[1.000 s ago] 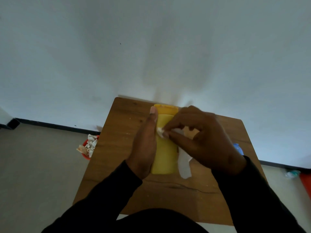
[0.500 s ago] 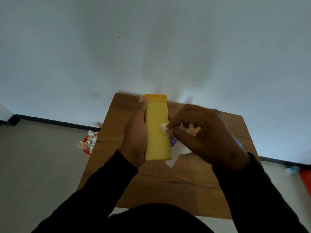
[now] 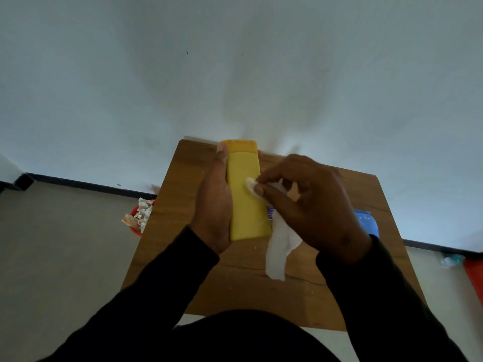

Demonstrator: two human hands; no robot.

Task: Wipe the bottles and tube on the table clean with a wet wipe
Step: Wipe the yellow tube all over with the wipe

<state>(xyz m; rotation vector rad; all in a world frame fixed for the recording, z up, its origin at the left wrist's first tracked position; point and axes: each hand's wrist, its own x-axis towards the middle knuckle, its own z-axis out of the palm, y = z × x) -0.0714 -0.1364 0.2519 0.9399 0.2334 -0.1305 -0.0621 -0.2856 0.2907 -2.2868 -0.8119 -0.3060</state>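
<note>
A tall yellow bottle (image 3: pixel 245 199) is held above the wooden table (image 3: pixel 235 288), cap end away from me. My left hand (image 3: pixel 214 207) grips it along its left side, thumb near the cap. My right hand (image 3: pixel 311 205) pinches a white wet wipe (image 3: pixel 281 246) and presses a bunched corner of it against the bottle's right face. The rest of the wipe hangs down below that hand. A blue object (image 3: pixel 366 223) lies on the table behind my right wrist, partly hidden. A small purple-marked item (image 3: pixel 270 212) peeks out between bottle and hand.
A red bin (image 3: pixel 139 218) with crumpled white wipes stands on the floor left of the table. A red object (image 3: pixel 474 278) and a small clear item (image 3: pixel 450 259) lie on the floor at the right. The wall is close behind the table.
The bottle has been lifted and shifted left and farther from me. The wipe's bunched corner moved from the bottle's upper left to its right face; the hanging tail now droops lower.
</note>
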